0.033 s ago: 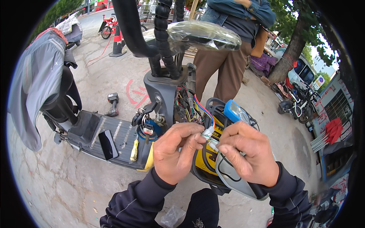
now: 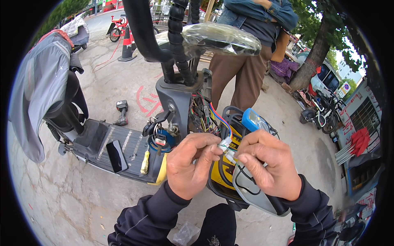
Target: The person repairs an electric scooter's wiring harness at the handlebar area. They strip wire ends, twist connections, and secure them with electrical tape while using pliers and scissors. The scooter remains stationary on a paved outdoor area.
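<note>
My left hand (image 2: pixel 192 162) pinches a white wire connector (image 2: pixel 226 141) between thumb and forefinger. Red, blue and yellow wires (image 2: pixel 221 118) run from that connector up to the opened front of an electric scooter (image 2: pixel 172 100). Close on the right, my right hand (image 2: pixel 269 165) is closed in a pinch on a smaller white plug (image 2: pixel 230 156), beside the first connector. Its fingertips partly hide the plug. A thin black lead (image 2: pixel 247 190) loops below my right fingers. Beyond that hand lies a blue multimeter (image 2: pixel 253 120), atop a yellow and black tool bag or case (image 2: pixel 219 174).
On the scooter's footboard lie a phone (image 2: pixel 117 156), a yellow-handled screwdriver (image 2: pixel 145 162) and a roll of blue tape (image 2: pixel 161 141). A cordless drill (image 2: pixel 121 112) rests on the ground behind. A person in brown trousers (image 2: pixel 239 76) stands beyond the scooter.
My right fingers have shifted slightly around the small white plug, and the thin black lead has moved a little. My left hand stays almost still.
</note>
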A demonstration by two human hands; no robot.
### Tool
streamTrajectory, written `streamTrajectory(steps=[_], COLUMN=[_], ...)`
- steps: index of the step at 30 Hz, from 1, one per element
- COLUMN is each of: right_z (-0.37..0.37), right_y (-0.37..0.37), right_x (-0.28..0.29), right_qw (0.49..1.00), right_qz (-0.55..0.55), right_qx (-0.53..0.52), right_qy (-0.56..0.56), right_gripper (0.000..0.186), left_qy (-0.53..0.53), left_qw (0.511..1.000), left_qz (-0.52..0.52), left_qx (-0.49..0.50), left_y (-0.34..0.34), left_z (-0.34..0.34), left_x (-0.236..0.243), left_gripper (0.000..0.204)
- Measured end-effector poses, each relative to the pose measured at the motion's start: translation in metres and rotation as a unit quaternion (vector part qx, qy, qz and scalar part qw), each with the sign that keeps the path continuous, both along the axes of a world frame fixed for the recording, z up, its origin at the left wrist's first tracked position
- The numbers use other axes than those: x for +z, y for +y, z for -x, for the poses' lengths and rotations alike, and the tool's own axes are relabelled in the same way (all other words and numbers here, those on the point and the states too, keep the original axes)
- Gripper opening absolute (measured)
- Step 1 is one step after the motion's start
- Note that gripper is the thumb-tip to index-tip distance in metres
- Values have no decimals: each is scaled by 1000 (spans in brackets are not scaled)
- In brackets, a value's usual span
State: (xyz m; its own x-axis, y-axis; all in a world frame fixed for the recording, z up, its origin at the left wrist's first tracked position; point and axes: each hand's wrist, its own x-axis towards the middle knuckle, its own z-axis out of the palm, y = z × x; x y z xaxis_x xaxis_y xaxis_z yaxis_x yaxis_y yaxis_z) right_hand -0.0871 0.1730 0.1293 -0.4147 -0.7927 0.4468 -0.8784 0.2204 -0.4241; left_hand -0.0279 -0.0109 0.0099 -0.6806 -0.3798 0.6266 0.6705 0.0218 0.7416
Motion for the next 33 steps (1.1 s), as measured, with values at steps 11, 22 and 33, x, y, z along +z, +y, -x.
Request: streamTrajectory(steps=[11,22,33], right_z=[3,2,0], right_y=[0,10,16], right_x=[3,4,6], right_qw=[998,999,999], right_qz=[15,-11,-30], right_qx=[-18,-21,-20], right_qy=[-60,-22,-38], right_gripper=[17,16,14], left_qy=[15,19,27], left_qw=[992,987,976], left_qz=[94,128,188], left_qx=[88,99,103], left_y=[3,-4,-10], left_z=[0,4,6], left_x=[-2,-1,-1], left_gripper=[34,30,25])
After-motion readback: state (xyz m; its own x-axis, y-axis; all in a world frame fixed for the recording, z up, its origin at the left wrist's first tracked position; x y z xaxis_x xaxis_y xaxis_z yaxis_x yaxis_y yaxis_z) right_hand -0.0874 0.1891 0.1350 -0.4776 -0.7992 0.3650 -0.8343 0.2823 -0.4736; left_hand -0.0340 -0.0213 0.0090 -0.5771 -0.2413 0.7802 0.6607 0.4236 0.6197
